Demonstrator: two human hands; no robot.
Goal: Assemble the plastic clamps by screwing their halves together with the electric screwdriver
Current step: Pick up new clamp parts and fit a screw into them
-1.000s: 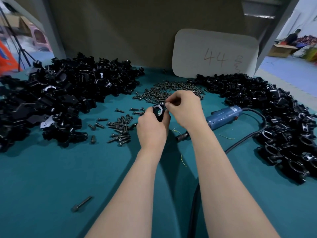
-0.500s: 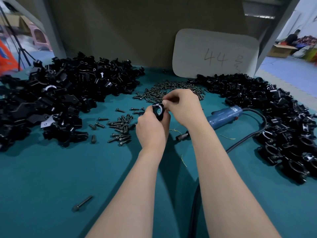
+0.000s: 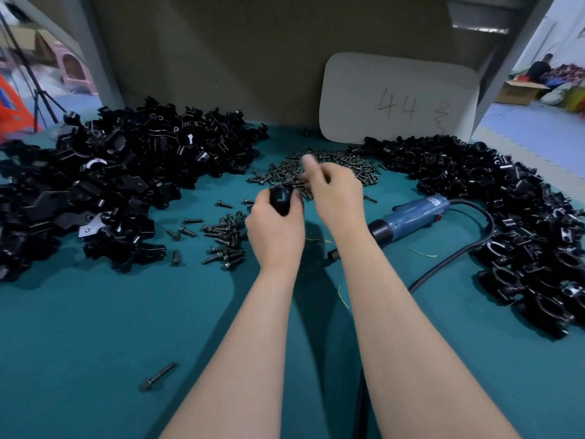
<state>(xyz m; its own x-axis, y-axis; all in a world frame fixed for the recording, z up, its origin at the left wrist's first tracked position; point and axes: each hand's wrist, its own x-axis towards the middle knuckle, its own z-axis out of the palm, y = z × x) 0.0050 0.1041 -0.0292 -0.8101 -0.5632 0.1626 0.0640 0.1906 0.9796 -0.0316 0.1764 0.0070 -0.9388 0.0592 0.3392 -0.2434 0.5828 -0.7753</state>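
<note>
The left hand (image 3: 275,231) gripped a black clamp (image 3: 281,199); the right hand (image 3: 337,193) hovered beside it, too blurred to judge its grip.

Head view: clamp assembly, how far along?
Done: heap of black ring clamps on the right looks assembled. In hand: left hand grips one black plastic clamp; right hand over dark screws; blue electric screwdriver lies idle. To do: big heap of loose black halves.

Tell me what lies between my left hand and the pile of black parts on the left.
The head view shows loose screws scattered on the teal tabletop between the left hand and the left pile of black parts.
</note>
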